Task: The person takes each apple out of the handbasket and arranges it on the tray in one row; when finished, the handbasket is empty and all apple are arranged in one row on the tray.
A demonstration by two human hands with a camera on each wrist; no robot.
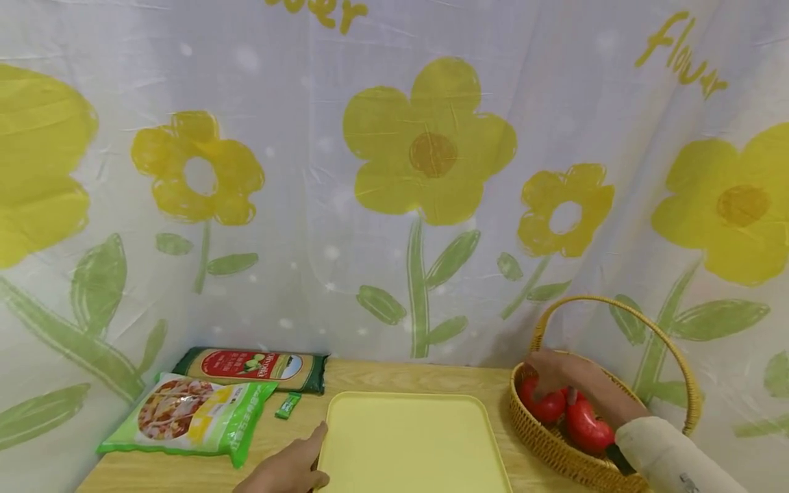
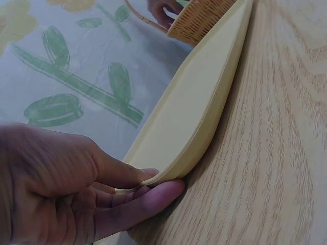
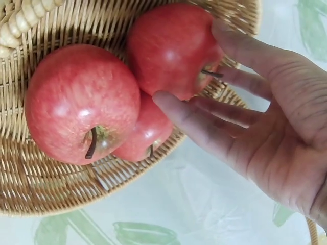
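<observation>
My left hand (image 1: 290,465) holds the left edge of a pale yellow tray (image 1: 413,441). In the left wrist view its thumb lies on top of the rim (image 2: 176,176) and its fingers are underneath. My right hand (image 1: 557,375) reaches into a wicker basket (image 1: 542,445) of red apples. In the right wrist view the fingers of that hand (image 3: 276,109) are spread around the upper apple (image 3: 173,51), thumb and fingertips right at its skin. A larger apple (image 3: 82,104) sits beside it, and a smaller-looking apple (image 3: 148,130) is partly hidden between the two.
Left of the tray lie a green-and-white food bag (image 1: 191,418), a dark green packet with a red label (image 1: 259,368) and a small green sachet (image 1: 287,405). The basket's tall handle (image 1: 656,329) arches over my right forearm. Behind the wooden table (image 1: 370,373) hangs a flowered curtain (image 1: 296,274).
</observation>
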